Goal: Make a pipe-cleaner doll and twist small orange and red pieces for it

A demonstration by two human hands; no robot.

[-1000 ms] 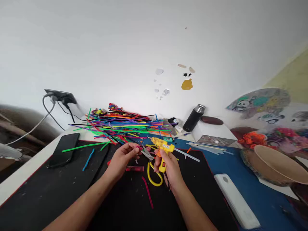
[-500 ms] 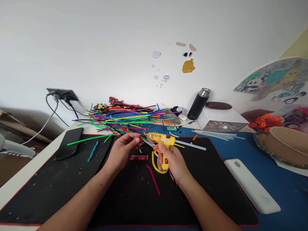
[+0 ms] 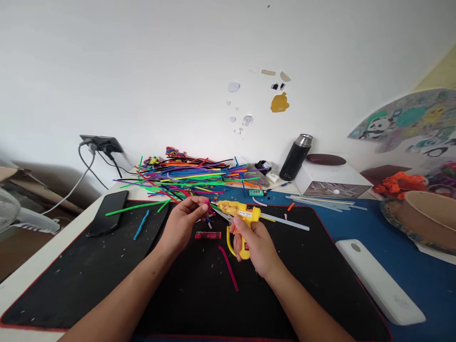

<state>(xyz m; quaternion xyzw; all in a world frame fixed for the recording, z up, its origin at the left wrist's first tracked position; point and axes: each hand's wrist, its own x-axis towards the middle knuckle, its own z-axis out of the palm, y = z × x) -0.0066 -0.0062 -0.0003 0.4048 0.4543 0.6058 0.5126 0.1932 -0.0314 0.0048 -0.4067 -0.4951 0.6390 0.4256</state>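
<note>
Between the thumb and fingers of my left hand [image 3: 181, 222] is a small magenta pipe-cleaner piece [image 3: 208, 204], partly hidden by the fingertips. My right hand [image 3: 259, 243] is wrapped round the handle of a yellow hot glue gun [image 3: 248, 213], its nozzle pointing left, right beside the magenta piece. From the gun's back sticks out a translucent glue stick [image 3: 285, 221]. Scissor blades [image 3: 224, 216] show just below the barrel; I cannot tell whether the right hand also holds them. Below the hands lie a small red tool [image 3: 208, 235] and a magenta pipe cleaner [image 3: 229, 270] on the black mat [image 3: 199, 299].
A heap of coloured pipe cleaners [image 3: 192, 175] lies along the wall. At left are a black phone [image 3: 108, 213] and a twisted blue piece [image 3: 141, 225]. Toward the right stand a black flask [image 3: 295, 157], a white box [image 3: 335, 178], spare glue sticks [image 3: 324, 202] and a long white case [image 3: 379, 281].
The glue gun's nozzle has come left, up to the magenta piece in my left hand. The whole view has shifted slightly, so the scene sits a little lower and further right.
</note>
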